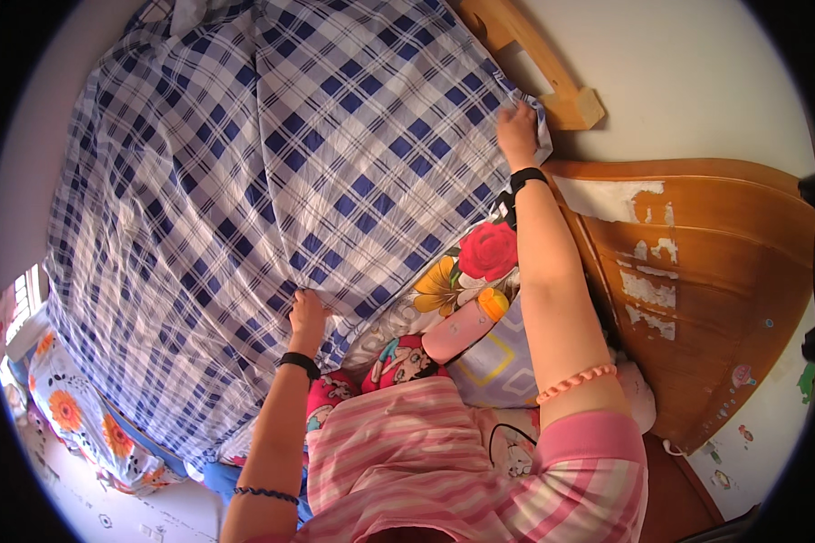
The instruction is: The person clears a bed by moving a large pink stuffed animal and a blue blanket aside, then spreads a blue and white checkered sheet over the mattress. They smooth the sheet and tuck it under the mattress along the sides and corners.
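One blue-and-white checked cloth (362,154) spreads wide; the left hand (307,319) pinches it near the lower edge, the right hand (517,128) closes around its corner beside a wooden rail (572,107). A hard tug might snag that corner on the rail's end — and, I'd guess, jolt the pink bottle (462,333) near the cloth's edge, setting it rolling.

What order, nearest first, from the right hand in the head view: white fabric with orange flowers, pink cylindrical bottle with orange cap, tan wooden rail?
From the right hand:
1. Tan wooden rail: just upper right.
2. Pink cylindrical bottle: below, slightly left.
3. White fabric: far lower left.
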Demonstrator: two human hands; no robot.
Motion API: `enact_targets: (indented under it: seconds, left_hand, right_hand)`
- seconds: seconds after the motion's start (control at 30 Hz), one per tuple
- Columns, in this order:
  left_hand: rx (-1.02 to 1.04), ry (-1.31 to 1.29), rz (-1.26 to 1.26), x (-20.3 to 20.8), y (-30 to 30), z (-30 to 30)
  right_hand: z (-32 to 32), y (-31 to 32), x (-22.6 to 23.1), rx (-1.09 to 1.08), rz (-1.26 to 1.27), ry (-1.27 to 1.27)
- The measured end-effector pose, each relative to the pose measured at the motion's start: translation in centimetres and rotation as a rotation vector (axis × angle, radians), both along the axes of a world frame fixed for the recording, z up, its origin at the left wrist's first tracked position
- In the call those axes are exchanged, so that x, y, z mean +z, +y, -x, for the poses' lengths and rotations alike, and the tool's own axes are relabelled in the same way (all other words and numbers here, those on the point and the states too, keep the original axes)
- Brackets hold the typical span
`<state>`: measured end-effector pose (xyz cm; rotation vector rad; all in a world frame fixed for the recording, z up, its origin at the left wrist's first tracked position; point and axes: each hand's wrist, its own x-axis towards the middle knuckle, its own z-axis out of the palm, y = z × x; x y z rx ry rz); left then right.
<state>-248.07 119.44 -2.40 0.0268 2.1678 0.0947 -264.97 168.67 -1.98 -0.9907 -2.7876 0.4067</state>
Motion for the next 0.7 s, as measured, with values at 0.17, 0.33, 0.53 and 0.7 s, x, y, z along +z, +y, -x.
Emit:
enact_targets:
  seconds: [0.17, 0.33, 0.53, 0.7]
  left_hand:
    - [0.089, 0.043, 0.041, -0.8, -1.6, -3.0]
    - [0.174, 0.105, -0.003, 0.0, -2.7, -4.4]
    - [0.038, 0.098, -0.094, -0.6, -5.2, -4.7]
    - [-0.080, -0.128, -0.128, 3.0, -3.5, 4.6]
  right_hand:
    - [-2.3, 3.9, -4.1, -0.239, 0.235, -0.200]
    - [-1.1, 7.5, -5.3, -0.101, 0.388, -0.395]
    - [-0.3, 10.4, -4.8, -0.111, 0.729, -0.496]
    - [-0.9, 10.1, -4.9, -0.123, 0.856, -0.423]
